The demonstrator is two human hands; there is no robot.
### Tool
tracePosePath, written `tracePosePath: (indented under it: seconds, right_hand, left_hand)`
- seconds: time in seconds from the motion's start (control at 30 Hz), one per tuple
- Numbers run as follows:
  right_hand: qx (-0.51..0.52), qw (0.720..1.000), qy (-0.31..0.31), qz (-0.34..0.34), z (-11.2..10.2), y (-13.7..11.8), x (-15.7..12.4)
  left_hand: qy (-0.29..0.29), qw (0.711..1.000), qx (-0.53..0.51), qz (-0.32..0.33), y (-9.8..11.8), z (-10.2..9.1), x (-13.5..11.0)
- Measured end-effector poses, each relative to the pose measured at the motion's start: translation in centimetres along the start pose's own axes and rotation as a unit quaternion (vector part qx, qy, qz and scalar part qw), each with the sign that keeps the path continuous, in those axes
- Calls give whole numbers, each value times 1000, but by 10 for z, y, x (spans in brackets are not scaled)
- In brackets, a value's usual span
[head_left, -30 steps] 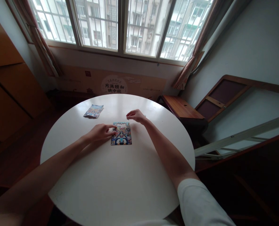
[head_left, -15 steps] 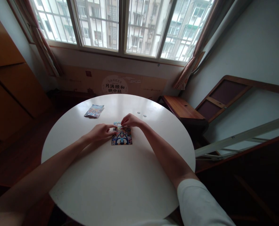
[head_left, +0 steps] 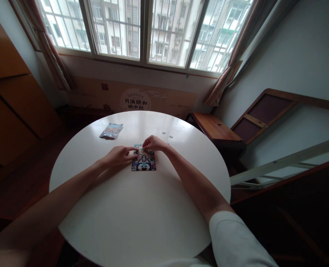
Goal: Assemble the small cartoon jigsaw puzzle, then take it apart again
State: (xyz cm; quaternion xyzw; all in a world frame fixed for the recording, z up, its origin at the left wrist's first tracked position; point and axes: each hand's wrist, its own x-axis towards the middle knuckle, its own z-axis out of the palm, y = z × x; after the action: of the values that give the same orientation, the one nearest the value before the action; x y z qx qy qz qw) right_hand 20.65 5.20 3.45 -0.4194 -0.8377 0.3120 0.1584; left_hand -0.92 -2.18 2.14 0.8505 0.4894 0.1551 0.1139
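Note:
A small colourful jigsaw puzzle lies on the white round table, with a blue cartoon face along its near side. My left hand rests at the puzzle's left edge, index finger and thumb stretched apart onto its surface. Over the puzzle's far part, my right hand has its fingertips pinched together and pointing down at a small jigsaw piece, mostly hidden by the fingers. Loose jigsaw pieces lie beyond the right wrist, one of them fully in sight and another partly covered by the wrist.
A crumpled picture packet lies at the far left of the round table. Behind the table's far right stands a wooden stool or bench. A barred window is at the back, and an orange cabinet is on the left.
My right hand has shifted very slightly, and a loose piece now shows beside its wrist. My left hand stays in place on the puzzle.

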Motion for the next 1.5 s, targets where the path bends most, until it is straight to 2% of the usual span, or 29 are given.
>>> tracePosePath:
  seconds: [0.37, 0.5, 0.7, 0.77, 0.9, 1.0, 1.5]
  right_hand:
    - [-16, 1000, 10, 17, -2, 1, 0]
    - [-18, 999, 47, 13, -16, 8, -1]
    - [-33, 991, 113, 70, -48, 16, -14]
    - [-45, 989, 108, 92, -57, 19, -19]
    - [-82, 985, 57, 140, -66, 23, -25]
    - [-103, 979, 45, 169, -68, 27, -27]
    - [-99, 966, 100, 219, -65, 50, -27]
  left_hand:
    - [-8, 1000, 6, 3, 0, 0, 0]
    - [-14, 1000, 5, -2, 0, -1, 0]
    - [-8, 1000, -4, 7, -4, 2, 0]
    - [-4, 1000, -6, 8, -5, 3, 0]
    - [0, 1000, 2, 7, -6, 4, 0]
    - [0, 1000, 6, 11, -7, 5, 0]
    - [0, 1000, 0, 9, -5, 2, -1]
